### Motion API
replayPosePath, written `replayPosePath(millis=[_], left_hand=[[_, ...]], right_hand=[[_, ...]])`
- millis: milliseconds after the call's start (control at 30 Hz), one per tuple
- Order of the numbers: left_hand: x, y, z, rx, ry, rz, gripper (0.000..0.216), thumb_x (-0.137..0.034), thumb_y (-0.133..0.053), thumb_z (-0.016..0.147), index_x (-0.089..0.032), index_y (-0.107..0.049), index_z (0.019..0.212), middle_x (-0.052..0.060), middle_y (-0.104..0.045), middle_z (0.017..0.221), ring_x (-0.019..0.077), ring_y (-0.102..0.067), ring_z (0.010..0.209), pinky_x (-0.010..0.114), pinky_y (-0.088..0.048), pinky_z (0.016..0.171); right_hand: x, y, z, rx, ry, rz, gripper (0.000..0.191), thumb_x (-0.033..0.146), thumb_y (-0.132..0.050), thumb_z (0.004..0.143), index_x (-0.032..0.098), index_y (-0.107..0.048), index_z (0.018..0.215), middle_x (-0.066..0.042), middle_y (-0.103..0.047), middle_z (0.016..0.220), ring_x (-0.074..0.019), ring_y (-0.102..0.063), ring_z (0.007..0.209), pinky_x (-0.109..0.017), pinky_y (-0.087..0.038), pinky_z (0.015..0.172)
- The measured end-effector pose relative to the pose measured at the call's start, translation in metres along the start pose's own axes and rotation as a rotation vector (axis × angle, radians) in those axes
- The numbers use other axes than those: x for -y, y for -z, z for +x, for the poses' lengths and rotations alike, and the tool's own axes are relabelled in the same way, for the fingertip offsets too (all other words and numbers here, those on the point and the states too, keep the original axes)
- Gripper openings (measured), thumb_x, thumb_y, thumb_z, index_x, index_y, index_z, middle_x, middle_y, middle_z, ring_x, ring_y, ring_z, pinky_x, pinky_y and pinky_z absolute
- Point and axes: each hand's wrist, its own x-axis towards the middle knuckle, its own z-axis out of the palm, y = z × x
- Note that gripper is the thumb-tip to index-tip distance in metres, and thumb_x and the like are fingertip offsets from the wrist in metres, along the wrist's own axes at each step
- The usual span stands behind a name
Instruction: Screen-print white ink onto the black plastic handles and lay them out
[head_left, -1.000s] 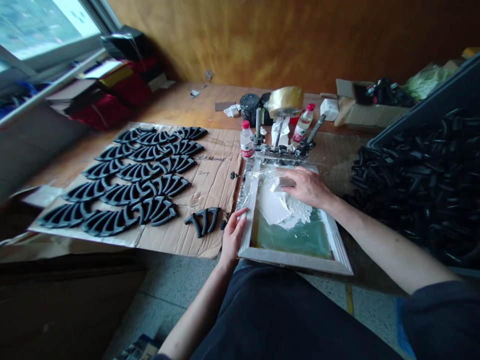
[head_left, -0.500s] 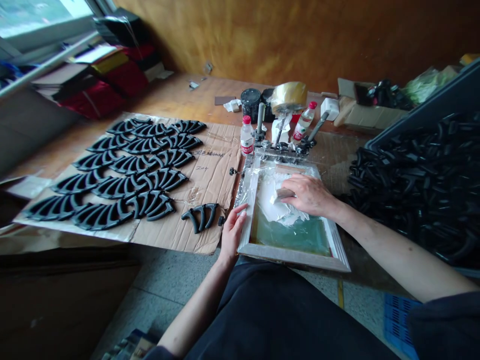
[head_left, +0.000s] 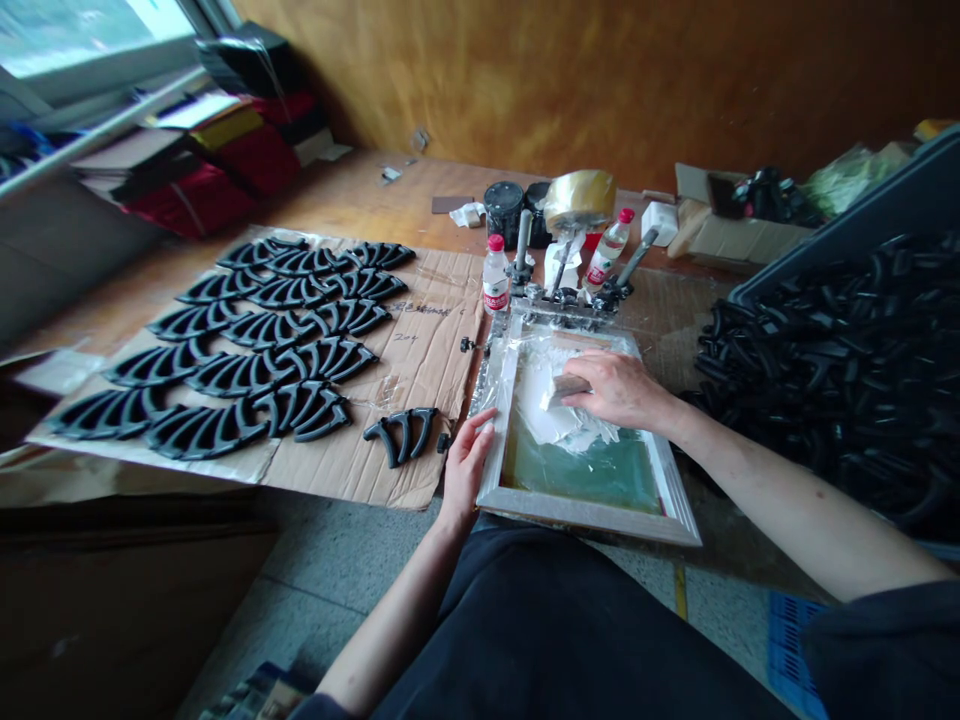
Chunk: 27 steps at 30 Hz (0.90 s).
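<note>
My right hand (head_left: 619,388) is closed round a squeegee (head_left: 568,388), whose edge rests in white ink (head_left: 541,408) on the mesh of a screen printing frame (head_left: 592,515). White ink covers the upper and middle mesh; the lower mesh shows green. At the frame's left side, my left hand (head_left: 469,465) holds the metal edge, thumb and fingers bent against it. A hinge clamp (head_left: 562,310) grips the frame's far end. What lies under the screen is hidden.
Rows of black curved handles (head_left: 225,375) cover the cardboard (head_left: 420,375) on the left, with several set apart near its front edge. A grey crate (head_left: 847,225) full of black parts stands right. Bottles (head_left: 495,275), a tape roll (head_left: 579,200) and black tubs (head_left: 502,212) stand behind the clamp.
Almost nothing differs. Both hands keep their places on the squeegee and the frame, and the view has shifted very slightly.
</note>
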Motion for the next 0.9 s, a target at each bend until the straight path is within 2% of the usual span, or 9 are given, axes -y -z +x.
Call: replayPosePath(millis=[333, 500, 733, 900], left_hand=[[0.0, 0.0, 0.001, -0.007, -0.003, 0.001, 0.055, -0.054, -0.069, 0.074, -0.021, -0.065, 0.118, 0.003, -0.068, 0.082, 0.0125, -0.059, 0.061, 0.022, -0.045, 0.053], [0.002, 0.001, 0.001, 0.004, 0.008, -0.019, 0.054, -0.053, -0.068, 0.075, -0.021, -0.063, 0.119, 0.002, -0.067, 0.08, 0.0114, -0.058, 0.06, 0.022, -0.044, 0.054], [0.002, 0.001, 0.001, 0.009, 0.023, -0.015, 0.051, -0.052, -0.068, 0.076, -0.022, -0.063, 0.117, 0.001, -0.065, 0.081, 0.0104, -0.055, 0.061, 0.021, -0.042, 0.055], [0.0, 0.0, 0.0, 0.022, 0.033, -0.017, 0.048, -0.05, -0.066, 0.078, -0.021, -0.062, 0.117, 0.001, -0.065, 0.083, 0.0094, -0.054, 0.06, 0.02, -0.041, 0.055]], right_hand=[[-0.004, 0.005, 0.0, 0.033, -0.014, 0.058, 0.016, 0.031, -0.073, 0.076, 0.021, -0.062, 0.081, -0.002, -0.065, 0.083, -0.02, -0.059, 0.081, -0.028, -0.039, 0.067], [-0.003, 0.005, 0.008, -0.087, -0.1, 0.118, 0.017, 0.032, -0.073, 0.077, 0.022, -0.064, 0.088, -0.002, -0.068, 0.089, -0.0205, -0.061, 0.082, -0.03, -0.042, 0.068], [0.005, -0.02, 0.026, -0.297, -0.16, 0.075, 0.019, 0.033, -0.07, 0.081, 0.02, -0.063, 0.091, -0.007, -0.069, 0.09, -0.0226, -0.062, 0.085, -0.031, -0.042, 0.069], [0.01, -0.033, 0.036, -0.356, -0.198, 0.052, 0.02, 0.036, -0.069, 0.081, 0.019, -0.06, 0.086, -0.007, -0.068, 0.085, -0.0228, -0.062, 0.082, -0.031, -0.039, 0.067]])
